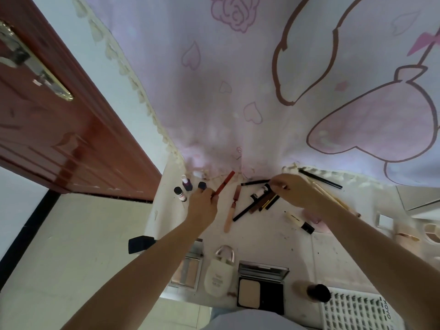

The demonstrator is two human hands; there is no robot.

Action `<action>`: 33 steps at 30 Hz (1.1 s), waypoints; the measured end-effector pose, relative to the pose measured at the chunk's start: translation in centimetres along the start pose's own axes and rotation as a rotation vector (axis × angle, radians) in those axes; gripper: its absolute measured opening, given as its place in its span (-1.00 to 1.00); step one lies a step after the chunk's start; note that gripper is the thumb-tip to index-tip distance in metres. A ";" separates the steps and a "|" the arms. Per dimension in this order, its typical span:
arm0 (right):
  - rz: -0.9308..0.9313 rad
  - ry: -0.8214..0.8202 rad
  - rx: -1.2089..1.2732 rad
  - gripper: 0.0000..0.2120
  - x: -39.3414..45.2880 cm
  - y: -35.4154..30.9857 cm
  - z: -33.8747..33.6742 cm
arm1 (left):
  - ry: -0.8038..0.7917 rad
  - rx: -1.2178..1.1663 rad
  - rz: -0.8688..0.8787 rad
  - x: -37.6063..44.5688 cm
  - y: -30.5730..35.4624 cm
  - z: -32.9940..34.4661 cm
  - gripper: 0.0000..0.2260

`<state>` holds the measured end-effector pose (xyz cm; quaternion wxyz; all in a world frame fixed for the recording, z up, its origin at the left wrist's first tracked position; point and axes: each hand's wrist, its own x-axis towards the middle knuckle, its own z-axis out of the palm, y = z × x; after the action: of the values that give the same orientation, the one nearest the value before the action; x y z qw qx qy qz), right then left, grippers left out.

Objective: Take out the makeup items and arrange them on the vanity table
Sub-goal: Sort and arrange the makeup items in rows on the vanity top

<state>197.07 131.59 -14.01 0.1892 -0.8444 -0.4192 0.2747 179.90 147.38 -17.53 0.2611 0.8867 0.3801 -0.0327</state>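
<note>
Head view: left grip (202,206) around one red pencil (223,183), right grip (289,190) state unclear.

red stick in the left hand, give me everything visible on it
The red stick is a slim, straight, pen-like makeup item, uniformly red and probably plastic; no cap seam or label is discernible. The left hand pinches its lower end, so it tilts up and away to the right, its far tip near the pink cloth's fringed edge. It appears lifted off the white table, above the other pencils.
</note>
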 end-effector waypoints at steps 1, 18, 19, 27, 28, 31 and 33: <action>0.024 -0.042 -0.050 -0.74 0.1 0.8 0.7 | -0.021 -0.016 -0.047 0.3 0.1 0.9 -0.74; -0.079 -0.172 -0.610 -0.63 6.8 3.3 5.8 | -0.216 0.115 -0.295 2.1 0.1 4.8 -0.74; -0.088 -0.195 -0.611 -0.62 7.0 3.5 5.8 | -0.189 0.124 -0.280 1.9 0.3 4.6 -0.73; -0.268 -0.214 -0.144 -0.70 1.9 -0.8 1.5 | -0.256 0.240 0.253 -0.4 4.6 0.5 -0.50; -0.264 -0.191 -0.060 -0.73 0.9 -1.7 0.5 | -0.255 0.257 0.264 -0.8 5.2 -0.3 -0.53; -0.278 -0.122 0.140 -0.93 -1.9 -3.9 -2.3 | -0.205 0.350 0.389 -2.2 6.7 -3.6 -0.65; -0.274 -0.069 0.245 -0.93 -3.5 -5.0 -3.5 | -0.208 0.357 0.487 -3.4 7.3 -6.2 -0.69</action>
<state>194.47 131.31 -7.44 0.3115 -0.7403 -0.4999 0.3242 181.71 143.97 -8.12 0.1390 0.9754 0.1161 -0.1261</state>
